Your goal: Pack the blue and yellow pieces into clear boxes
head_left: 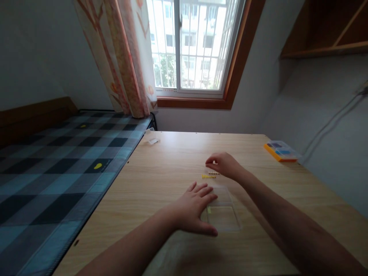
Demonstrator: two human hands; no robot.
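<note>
My left hand (198, 209) lies with fingers spread over the left side of a clear plastic box (225, 218), which rests opened out flat on the table. A small yellow-green piece (209, 210) shows inside the box beside that hand. Beyond the box, a short row of small yellow pieces (209, 176) lies on the wood. Just behind it is a second row of small dark and pale pieces (213, 173). My right hand (222, 163) hovers by these rows, thumb and forefinger pinched together; whatever sits between the fingertips is too small to make out.
The light wooden table (172, 153) stands against the window wall. At its far left corner is a small clear container (152, 140). An orange case with a clear lid (281, 151) lies at the right edge. A checked bed (71, 165) adjoins the left side.
</note>
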